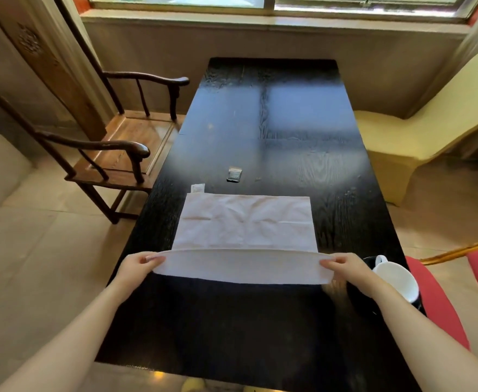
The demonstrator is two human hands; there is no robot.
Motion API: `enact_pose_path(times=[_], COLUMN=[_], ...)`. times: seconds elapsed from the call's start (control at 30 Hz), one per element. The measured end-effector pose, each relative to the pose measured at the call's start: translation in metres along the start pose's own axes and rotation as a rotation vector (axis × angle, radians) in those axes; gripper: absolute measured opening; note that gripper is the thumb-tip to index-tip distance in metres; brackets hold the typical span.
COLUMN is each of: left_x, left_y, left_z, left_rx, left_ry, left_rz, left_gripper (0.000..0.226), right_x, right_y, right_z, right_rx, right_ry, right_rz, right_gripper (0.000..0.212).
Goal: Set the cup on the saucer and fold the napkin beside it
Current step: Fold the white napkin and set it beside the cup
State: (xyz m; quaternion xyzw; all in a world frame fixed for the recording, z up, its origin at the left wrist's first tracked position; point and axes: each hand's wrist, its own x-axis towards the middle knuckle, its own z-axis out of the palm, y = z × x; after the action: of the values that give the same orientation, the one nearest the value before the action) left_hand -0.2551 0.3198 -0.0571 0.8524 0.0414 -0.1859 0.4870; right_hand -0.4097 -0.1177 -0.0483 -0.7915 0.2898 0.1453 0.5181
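A white cloth napkin (243, 222) lies spread on the dark table (288, 123). Its near edge is lifted off the table and curled toward the far side. My left hand (137, 264) pinches the near left corner. My right hand (345, 264) pinches the near right corner. A white cup (396, 278) stands at the table's right edge, just right of my right wrist, on what looks like a dark saucer (369, 260). My right forearm hides part of the saucer.
Two small packets (234, 174) (197, 188) lie just beyond the napkin. A wooden armchair (113, 154) stands at the left. A cream-covered chair (430, 131) and a red chair (441, 301) stand at the right.
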Motion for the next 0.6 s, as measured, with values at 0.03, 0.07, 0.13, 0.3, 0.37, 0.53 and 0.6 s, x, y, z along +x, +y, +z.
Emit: enact_pose_path(times=[0.03, 0.07, 0.13, 0.3, 0.37, 0.53, 0.6], left_x=[0.006, 0.012, 0.027, 0.082, 0.11, 0.185, 0.212], left_y=[0.008, 0.015, 0.03, 0.063, 0.072, 0.071, 0.062], left_z=[0.0, 0.0, 0.002, 0.014, 0.024, 0.05, 0.06], left_rx=[-0.051, -0.103, -0.153, -0.114, -0.039, 0.18, 0.264], left_ry=[0.02, 0.033, 0.054, 0.115, 0.136, 0.201, 0.195], left_rz=[-0.013, -0.024, -0.029, 0.042, 0.086, 0.159, 0.175], left_gripper=[0.018, 0.02, 0.024, 0.019, 0.019, 0.023, 0.025], right_x=[0.005, 0.011, 0.026, 0.069, 0.088, 0.143, 0.167], right_y=[-0.008, -0.013, -0.024, -0.052, -0.062, -0.072, -0.067], right_z=[-0.003, -0.005, -0.008, -0.005, -0.001, 0.007, 0.011], right_rx=[0.034, 0.064, 0.096, 0.082, 0.05, -0.001, -0.027], right_ry=[0.019, 0.042, 0.1, 0.334, 0.442, 0.629, 0.671], right_rz=[0.003, 0.002, -0.007, -0.033, -0.036, -0.026, -0.014], right_gripper=[0.011, 0.009, 0.011, 0.04, 0.043, 0.038, 0.04])
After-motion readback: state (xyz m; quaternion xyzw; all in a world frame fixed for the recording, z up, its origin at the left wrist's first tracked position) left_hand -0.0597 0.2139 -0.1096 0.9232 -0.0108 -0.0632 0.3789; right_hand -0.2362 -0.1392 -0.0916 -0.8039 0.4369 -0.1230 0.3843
